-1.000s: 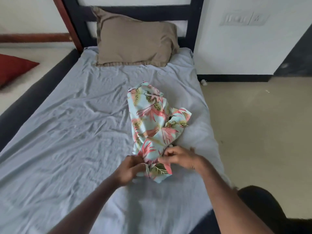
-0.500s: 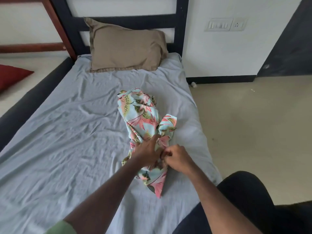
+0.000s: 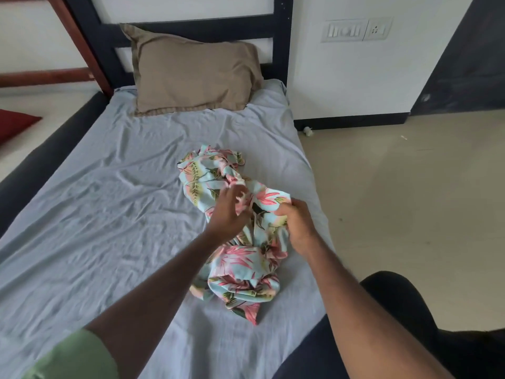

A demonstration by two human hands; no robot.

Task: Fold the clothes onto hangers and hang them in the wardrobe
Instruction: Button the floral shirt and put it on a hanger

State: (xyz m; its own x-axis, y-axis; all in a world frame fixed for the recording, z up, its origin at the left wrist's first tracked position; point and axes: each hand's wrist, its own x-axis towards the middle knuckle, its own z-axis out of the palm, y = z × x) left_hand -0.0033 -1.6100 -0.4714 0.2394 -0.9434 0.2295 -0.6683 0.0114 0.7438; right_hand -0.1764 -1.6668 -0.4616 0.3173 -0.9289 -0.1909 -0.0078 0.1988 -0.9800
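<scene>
A crumpled floral garment, light blue with pink and green leaves, lies bunched on the right half of the bed. My right hand grips a fold at the garment's right edge, fingers curled into the cloth. My left hand hovers over the garment's middle with its fingers spread and blurred by motion; whether it holds cloth is unclear. No hanger or wardrobe is in view.
A tan pillow leans on the dark headboard. Beige floor runs along the bed's right side. A red cushion lies at the far left. My dark-clothed knee is at the bottom right.
Both hands have moved up the garment from its near end toward its middle. The garment has been pulled and its near end now lies in a loose roll.
</scene>
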